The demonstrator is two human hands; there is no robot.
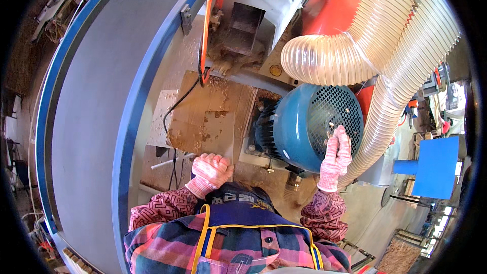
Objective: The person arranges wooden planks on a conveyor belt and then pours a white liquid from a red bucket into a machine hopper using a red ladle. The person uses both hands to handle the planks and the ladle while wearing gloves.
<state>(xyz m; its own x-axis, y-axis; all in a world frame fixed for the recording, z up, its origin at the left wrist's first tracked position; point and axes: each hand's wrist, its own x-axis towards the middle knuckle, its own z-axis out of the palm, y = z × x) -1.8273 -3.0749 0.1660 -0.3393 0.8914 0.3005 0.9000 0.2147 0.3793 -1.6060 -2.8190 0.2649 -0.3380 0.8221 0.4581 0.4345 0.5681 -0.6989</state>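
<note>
Both my hands wear pale pink-white gloves. My left hand (211, 172) is closed in a fist at the lower end of a thin, flat brownish panel (219, 134), whose edge runs up from the fingers. The grip itself is partly hidden by the knuckles. My right hand (336, 157) reaches up to the round mesh grille (341, 109) of a blue electric motor (293, 127). Its fingers are stretched out close together, with the fingertips at the grille. Small pale wood chips lie on the mesh near them.
A wide dark sanding belt (99, 111) with blue edge rails curves along my left side. Ribbed translucent hoses (329, 60) bend over the motor at upper right. An orange hose (206, 30) and black cable (178, 100) hang between. A blue panel (436, 167) stands far right.
</note>
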